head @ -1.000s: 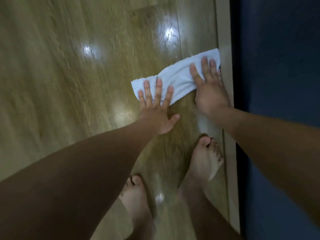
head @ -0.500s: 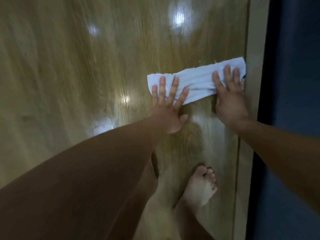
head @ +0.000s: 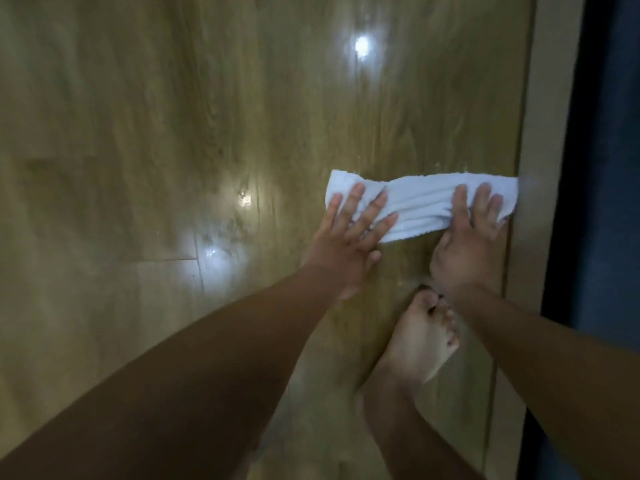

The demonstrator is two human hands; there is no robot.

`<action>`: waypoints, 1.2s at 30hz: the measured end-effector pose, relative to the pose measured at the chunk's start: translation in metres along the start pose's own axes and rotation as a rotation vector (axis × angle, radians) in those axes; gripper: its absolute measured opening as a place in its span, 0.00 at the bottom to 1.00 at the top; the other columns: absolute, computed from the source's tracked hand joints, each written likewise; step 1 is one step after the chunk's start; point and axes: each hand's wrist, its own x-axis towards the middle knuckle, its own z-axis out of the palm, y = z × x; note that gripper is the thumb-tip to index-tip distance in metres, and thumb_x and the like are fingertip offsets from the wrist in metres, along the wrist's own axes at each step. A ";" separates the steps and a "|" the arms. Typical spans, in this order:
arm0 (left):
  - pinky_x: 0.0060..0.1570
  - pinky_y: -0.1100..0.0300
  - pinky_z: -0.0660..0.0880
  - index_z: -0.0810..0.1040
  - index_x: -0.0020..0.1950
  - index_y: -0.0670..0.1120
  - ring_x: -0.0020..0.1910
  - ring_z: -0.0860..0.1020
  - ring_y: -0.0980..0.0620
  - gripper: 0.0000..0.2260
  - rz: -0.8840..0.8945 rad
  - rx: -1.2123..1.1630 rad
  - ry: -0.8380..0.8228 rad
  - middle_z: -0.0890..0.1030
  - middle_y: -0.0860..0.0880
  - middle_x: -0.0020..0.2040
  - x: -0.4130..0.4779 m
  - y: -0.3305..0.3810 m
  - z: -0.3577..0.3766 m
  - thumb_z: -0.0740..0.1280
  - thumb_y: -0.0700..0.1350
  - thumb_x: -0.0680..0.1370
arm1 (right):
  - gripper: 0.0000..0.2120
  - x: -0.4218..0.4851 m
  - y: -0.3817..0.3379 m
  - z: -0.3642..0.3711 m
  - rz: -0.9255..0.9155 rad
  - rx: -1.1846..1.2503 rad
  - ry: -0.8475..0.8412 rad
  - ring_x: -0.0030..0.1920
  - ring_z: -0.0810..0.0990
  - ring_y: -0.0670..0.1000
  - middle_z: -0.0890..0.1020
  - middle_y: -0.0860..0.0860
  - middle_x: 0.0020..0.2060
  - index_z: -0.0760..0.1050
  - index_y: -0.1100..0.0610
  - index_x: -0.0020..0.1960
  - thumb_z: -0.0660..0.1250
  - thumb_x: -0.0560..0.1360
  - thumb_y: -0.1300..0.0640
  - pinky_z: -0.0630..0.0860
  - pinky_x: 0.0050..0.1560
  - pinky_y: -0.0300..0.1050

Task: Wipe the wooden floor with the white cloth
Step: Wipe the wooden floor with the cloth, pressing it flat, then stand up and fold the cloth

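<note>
Obs: white cloth (head: pixel 422 206) flat on wooden floor (head: pixel 173 133), right side of scene, its right end touching pale edge strip (head: pixel 540 133); left hand (head: pixel 346 244) fingers straight and spread, pressing cloth's left end; right hand (head: pixel 464 247) fingers straight, pressing right end; neither grasps; bare foot (head: pixel 419 344) just nearer than right hand

home, wood floor (head: pixel 173 133), bare foot (head: pixel 419 341)

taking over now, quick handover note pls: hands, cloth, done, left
Left hand: open, fingers flat on the left end of the folded white terry cloth.
Right hand: open, pressing its right end.
Cloth: flat on the glossy wooden plank floor, right end at the pale edge strip.
Done: cloth placed under both hands; wiped area does not show.
Left: wipe on, probably the wide floor to the left.
</note>
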 end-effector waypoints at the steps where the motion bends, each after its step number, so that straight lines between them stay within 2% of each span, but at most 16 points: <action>1: 0.76 0.36 0.49 0.56 0.81 0.49 0.79 0.46 0.36 0.28 0.008 -0.011 0.043 0.52 0.44 0.82 -0.011 -0.009 0.005 0.56 0.55 0.83 | 0.33 -0.009 -0.015 0.010 0.054 0.004 0.029 0.80 0.44 0.62 0.48 0.58 0.80 0.51 0.55 0.81 0.58 0.78 0.67 0.38 0.77 0.56; 5: 0.77 0.38 0.50 0.59 0.80 0.49 0.79 0.51 0.37 0.27 -0.011 -0.025 0.059 0.56 0.44 0.81 -0.063 -0.054 0.015 0.48 0.58 0.83 | 0.33 -0.036 -0.080 0.046 0.063 -0.022 0.044 0.80 0.42 0.61 0.46 0.57 0.80 0.49 0.54 0.81 0.56 0.79 0.66 0.37 0.77 0.61; 12: 0.75 0.35 0.54 0.59 0.80 0.48 0.79 0.53 0.34 0.27 -0.193 0.012 0.102 0.57 0.42 0.80 -0.173 -0.190 0.022 0.51 0.57 0.83 | 0.34 -0.065 -0.213 0.103 -0.330 -0.066 0.037 0.78 0.51 0.67 0.56 0.60 0.79 0.57 0.58 0.79 0.63 0.75 0.66 0.42 0.74 0.68; 13: 0.76 0.36 0.51 0.57 0.80 0.48 0.79 0.51 0.34 0.27 -0.232 0.000 0.089 0.56 0.41 0.80 -0.186 -0.208 0.022 0.49 0.58 0.83 | 0.34 -0.064 -0.235 0.109 -0.388 -0.078 0.033 0.78 0.52 0.67 0.58 0.60 0.78 0.58 0.59 0.79 0.64 0.74 0.65 0.43 0.74 0.68; 15: 0.77 0.39 0.41 0.47 0.81 0.51 0.79 0.42 0.37 0.28 -0.339 -0.010 0.086 0.47 0.43 0.81 -0.215 -0.244 0.027 0.43 0.60 0.82 | 0.31 -0.058 -0.277 0.120 -0.549 -0.098 0.009 0.78 0.52 0.67 0.58 0.59 0.78 0.60 0.58 0.78 0.62 0.76 0.66 0.42 0.74 0.68; 17: 0.76 0.46 0.32 0.37 0.79 0.54 0.79 0.34 0.41 0.29 -0.499 -0.045 0.101 0.37 0.48 0.81 -0.250 -0.270 0.034 0.39 0.61 0.81 | 0.30 -0.048 -0.324 0.129 -0.784 -0.153 -0.073 0.80 0.47 0.63 0.55 0.56 0.80 0.57 0.54 0.79 0.57 0.79 0.65 0.36 0.75 0.64; 18: 0.76 0.47 0.34 0.38 0.80 0.54 0.79 0.35 0.42 0.29 -0.579 -0.071 0.114 0.37 0.48 0.80 -0.269 -0.279 0.036 0.41 0.61 0.81 | 0.31 -0.043 -0.350 0.134 -0.909 -0.191 -0.125 0.80 0.45 0.60 0.53 0.54 0.80 0.54 0.53 0.80 0.56 0.79 0.65 0.32 0.75 0.60; 20: 0.77 0.43 0.50 0.54 0.81 0.50 0.80 0.50 0.37 0.27 -0.719 -0.155 0.193 0.52 0.43 0.82 -0.309 -0.288 0.037 0.54 0.54 0.83 | 0.34 -0.043 -0.399 0.142 -1.077 -0.248 -0.251 0.80 0.43 0.55 0.51 0.50 0.81 0.53 0.50 0.80 0.55 0.77 0.69 0.30 0.74 0.54; 22: 0.67 0.40 0.69 0.70 0.76 0.47 0.70 0.69 0.33 0.23 -0.862 -0.300 0.244 0.70 0.38 0.74 -0.347 -0.287 0.032 0.64 0.40 0.80 | 0.31 -0.062 -0.437 0.137 -1.057 -0.189 -0.475 0.80 0.51 0.53 0.58 0.50 0.80 0.58 0.50 0.79 0.54 0.78 0.69 0.40 0.77 0.49; 24: 0.57 0.44 0.76 0.79 0.68 0.45 0.58 0.79 0.34 0.19 -0.944 -0.474 0.284 0.80 0.37 0.61 -0.377 -0.273 0.014 0.63 0.36 0.77 | 0.25 -0.092 -0.459 0.120 -0.974 -0.085 -0.644 0.75 0.65 0.54 0.68 0.54 0.75 0.65 0.51 0.76 0.55 0.81 0.63 0.59 0.71 0.40; 25: 0.54 0.47 0.77 0.81 0.63 0.44 0.54 0.81 0.37 0.16 -0.981 -0.560 0.325 0.83 0.38 0.56 -0.389 -0.263 -0.001 0.63 0.37 0.78 | 0.24 -0.110 -0.468 0.105 -0.933 -0.058 -0.668 0.71 0.70 0.56 0.73 0.55 0.71 0.67 0.53 0.75 0.57 0.80 0.63 0.65 0.68 0.39; 28: 0.48 0.50 0.76 0.83 0.53 0.43 0.45 0.80 0.46 0.11 -1.198 -0.996 0.464 0.84 0.41 0.47 -0.414 -0.232 -0.066 0.62 0.36 0.79 | 0.18 -0.155 -0.496 0.037 -0.799 0.077 -0.615 0.63 0.77 0.57 0.79 0.59 0.64 0.72 0.59 0.70 0.59 0.81 0.62 0.66 0.59 0.37; 30: 0.42 0.52 0.74 0.80 0.46 0.43 0.42 0.77 0.48 0.10 -1.309 -1.304 0.549 0.82 0.42 0.43 -0.428 -0.212 -0.125 0.59 0.36 0.78 | 0.15 -0.173 -0.525 -0.026 -0.747 0.091 -0.578 0.62 0.78 0.58 0.80 0.60 0.62 0.75 0.60 0.67 0.60 0.82 0.59 0.68 0.59 0.41; 32: 0.33 0.61 0.72 0.75 0.43 0.45 0.37 0.77 0.49 0.10 -1.365 -1.614 0.660 0.80 0.47 0.36 -0.447 -0.182 -0.193 0.57 0.35 0.79 | 0.14 -0.197 -0.553 -0.098 -0.756 0.050 -0.507 0.60 0.78 0.58 0.82 0.59 0.58 0.78 0.60 0.62 0.63 0.81 0.54 0.70 0.58 0.43; 34: 0.35 0.58 0.78 0.74 0.48 0.44 0.40 0.80 0.48 0.09 -1.359 -1.911 0.829 0.81 0.46 0.41 -0.468 -0.151 -0.262 0.56 0.36 0.81 | 0.14 -0.225 -0.588 -0.175 -0.800 0.042 -0.444 0.57 0.80 0.57 0.83 0.57 0.55 0.80 0.58 0.57 0.63 0.81 0.49 0.71 0.55 0.43; 36: 0.46 0.45 0.81 0.76 0.57 0.40 0.49 0.81 0.40 0.10 -1.304 -2.169 0.986 0.82 0.40 0.53 -0.492 -0.118 -0.332 0.56 0.39 0.82 | 0.15 -0.267 -0.614 -0.251 -0.927 -0.018 -0.447 0.56 0.80 0.58 0.84 0.57 0.54 0.80 0.58 0.58 0.63 0.80 0.48 0.74 0.56 0.46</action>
